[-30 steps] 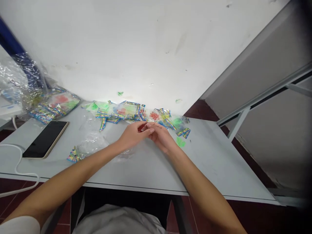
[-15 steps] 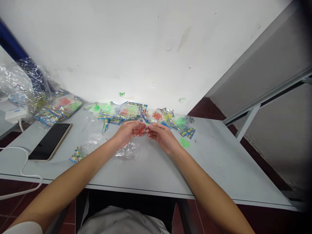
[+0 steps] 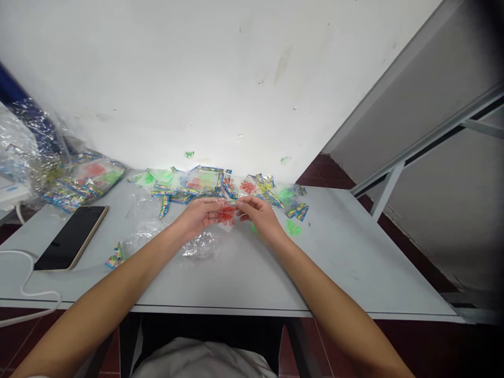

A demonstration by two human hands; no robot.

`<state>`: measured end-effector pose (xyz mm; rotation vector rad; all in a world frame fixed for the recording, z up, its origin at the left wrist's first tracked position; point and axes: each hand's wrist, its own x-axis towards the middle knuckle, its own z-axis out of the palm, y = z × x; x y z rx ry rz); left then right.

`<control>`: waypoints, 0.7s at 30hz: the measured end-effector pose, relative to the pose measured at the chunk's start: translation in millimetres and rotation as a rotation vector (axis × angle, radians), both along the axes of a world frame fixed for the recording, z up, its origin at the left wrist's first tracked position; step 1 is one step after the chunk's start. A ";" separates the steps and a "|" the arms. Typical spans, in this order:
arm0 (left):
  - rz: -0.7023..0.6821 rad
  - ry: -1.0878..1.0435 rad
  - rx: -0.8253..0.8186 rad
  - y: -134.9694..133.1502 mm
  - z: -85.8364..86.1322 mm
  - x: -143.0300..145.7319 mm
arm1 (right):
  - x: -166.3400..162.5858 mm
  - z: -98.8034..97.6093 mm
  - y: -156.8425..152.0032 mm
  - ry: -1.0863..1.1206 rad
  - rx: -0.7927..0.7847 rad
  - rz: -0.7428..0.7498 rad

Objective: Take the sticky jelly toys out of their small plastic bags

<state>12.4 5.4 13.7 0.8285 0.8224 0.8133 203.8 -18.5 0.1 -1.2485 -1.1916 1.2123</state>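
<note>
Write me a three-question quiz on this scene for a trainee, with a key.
1. True or false: the phone lies on the left part of the tabletop.
2. Fill in: the piece between the left hand and the right hand is coloured ____.
3. Which is nearer the right hand: (a) the phone or (b) the green pieces?

Key: 1 true; 2 red; 3 b.

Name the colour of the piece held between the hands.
Red; the piece shows best in the head view.
</note>
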 end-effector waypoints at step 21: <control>0.058 -0.037 0.083 -0.9 -2.5 0.3 | -8.2 -0.2 -7.2 -0.348 0.286 -0.040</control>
